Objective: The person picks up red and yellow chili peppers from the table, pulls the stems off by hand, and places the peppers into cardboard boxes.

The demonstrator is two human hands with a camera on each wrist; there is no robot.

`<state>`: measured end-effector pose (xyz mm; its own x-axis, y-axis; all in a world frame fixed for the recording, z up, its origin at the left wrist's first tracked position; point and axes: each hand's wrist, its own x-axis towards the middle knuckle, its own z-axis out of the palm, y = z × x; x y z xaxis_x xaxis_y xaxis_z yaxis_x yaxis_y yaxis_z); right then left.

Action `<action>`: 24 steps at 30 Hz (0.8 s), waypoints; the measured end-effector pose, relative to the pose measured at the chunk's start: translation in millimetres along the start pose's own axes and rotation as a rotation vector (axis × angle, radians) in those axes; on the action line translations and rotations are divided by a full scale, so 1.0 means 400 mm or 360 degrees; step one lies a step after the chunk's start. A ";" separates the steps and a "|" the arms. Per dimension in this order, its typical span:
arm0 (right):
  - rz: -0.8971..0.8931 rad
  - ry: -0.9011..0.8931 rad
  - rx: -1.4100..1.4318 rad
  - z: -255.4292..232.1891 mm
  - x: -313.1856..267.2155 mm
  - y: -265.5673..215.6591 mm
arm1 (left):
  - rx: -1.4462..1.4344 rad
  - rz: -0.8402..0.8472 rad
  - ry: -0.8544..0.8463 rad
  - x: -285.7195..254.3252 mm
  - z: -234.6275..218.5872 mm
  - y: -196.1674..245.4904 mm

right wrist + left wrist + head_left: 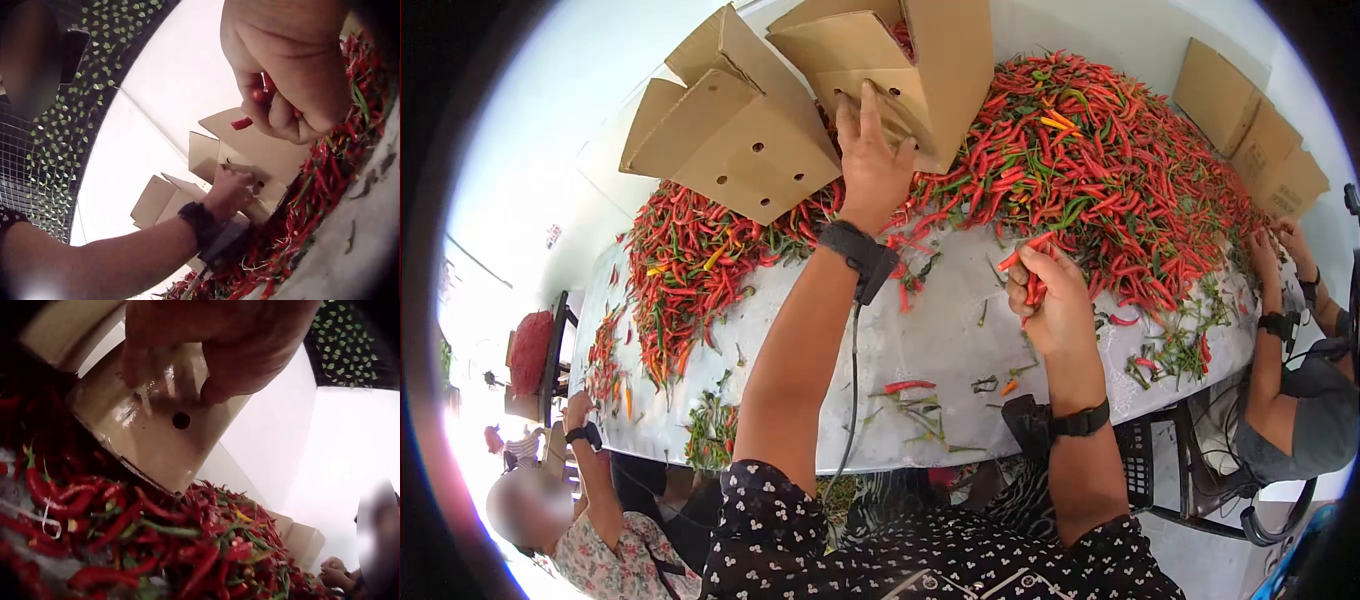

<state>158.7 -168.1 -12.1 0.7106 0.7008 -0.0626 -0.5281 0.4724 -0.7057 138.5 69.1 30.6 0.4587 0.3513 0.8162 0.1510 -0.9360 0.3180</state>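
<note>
In the head view my left hand [874, 165] lies with fingers spread against the front of a cardboard box [955, 80], which leans among red chilies [1080, 170]. The left wrist view shows that hand [231, 344] touching the box face [156, 431] beside a round hole. My right hand [1055, 300] is curled round several red chilies [1036, 290], above the table to the right of the box. In the right wrist view the right hand [287, 69] has a chili end [241, 124] poking out below its fingers.
A second cardboard box [740, 140] stands left of the first. Chili heaps line the table's [800, 330] back. Plucked stems [925, 420] and a loose chili [910, 385] lie near the front edge. Other people sit left and right. Flattened cardboard [1260, 140] stands back right.
</note>
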 end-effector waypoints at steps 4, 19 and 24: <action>0.0025 0.0056 -0.0046 0.009 -0.003 -0.006 | 0.0025 0.0009 -0.0108 -0.001 -0.007 0.019; -0.0105 0.0063 0.0124 -0.010 -0.003 -0.035 | 0.0014 0.0051 -0.0426 0.057 0.016 0.016; -0.0139 0.0105 0.0186 -0.039 -0.012 -0.074 | -0.0091 -0.0073 -0.0452 -0.017 -0.005 0.058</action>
<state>178.1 -193.9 -2.0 0.7833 0.6194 -0.0537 -0.5107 0.5918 -0.6237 136.9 45.0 33.3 0.6804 0.3653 0.6353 0.1312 -0.9136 0.3848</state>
